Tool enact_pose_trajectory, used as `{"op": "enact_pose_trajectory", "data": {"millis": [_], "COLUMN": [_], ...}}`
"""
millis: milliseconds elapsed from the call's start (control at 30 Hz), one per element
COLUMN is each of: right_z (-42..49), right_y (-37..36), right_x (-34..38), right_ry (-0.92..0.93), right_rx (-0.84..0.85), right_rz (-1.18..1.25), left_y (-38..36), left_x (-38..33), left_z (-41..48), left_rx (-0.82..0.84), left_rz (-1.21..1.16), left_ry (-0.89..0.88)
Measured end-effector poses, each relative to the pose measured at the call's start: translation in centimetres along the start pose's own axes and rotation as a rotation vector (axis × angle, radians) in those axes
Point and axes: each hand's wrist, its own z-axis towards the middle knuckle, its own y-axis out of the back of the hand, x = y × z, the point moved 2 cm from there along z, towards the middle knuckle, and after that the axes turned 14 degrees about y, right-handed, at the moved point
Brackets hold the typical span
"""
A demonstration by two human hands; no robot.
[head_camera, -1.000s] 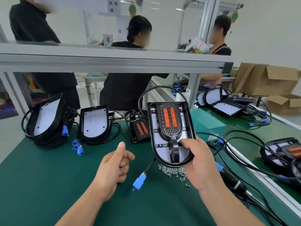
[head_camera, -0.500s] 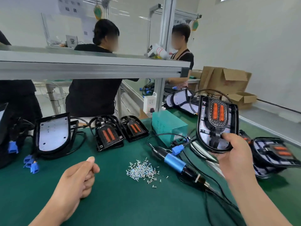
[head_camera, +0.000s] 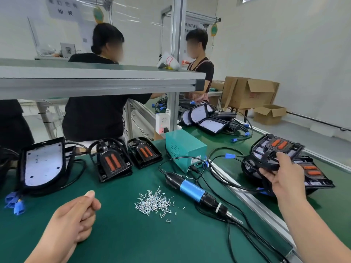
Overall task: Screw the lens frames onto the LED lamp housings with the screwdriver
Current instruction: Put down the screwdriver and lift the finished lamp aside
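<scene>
One wide-angle camera, worn on the person's head, looks forward and down from the near edge of the green table (head_camera: pixel 117 242), angled toward its right side. The left hand (head_camera: pixel 76 219) and right hand (head_camera: pixel 284 179) sit close beneath it; the shelf (head_camera: pixel 95 82) and wall (head_camera: pixel 284 54) lie far off.

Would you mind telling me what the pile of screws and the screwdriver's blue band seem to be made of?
Screws: likely plated steel, from their silvery glints. Screwdriver band: probably anodised aluminium, given its smooth blue sheen, though plastic is possible.
</scene>
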Motion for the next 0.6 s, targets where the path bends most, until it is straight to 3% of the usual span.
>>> {"op": "enact_pose_trajectory", "data": {"millis": [367,600], "right_z": [1.0,0.8], "right_y": [-1.1,-0.3], "right_x": [0.5,-0.9], "right_ry": [0.049,0.161], "right_rx": [0.103,0.138], "right_rz": [0.008,-0.228], "left_y": [-0.2,0.1], "left_x": [-0.2,-0.2], "left_z": [-0.2,-0.3], "left_rx": [0.013,0.047], "left_rz": [-0.025,-0.032], "left_ry": [0.014,0.014]}}
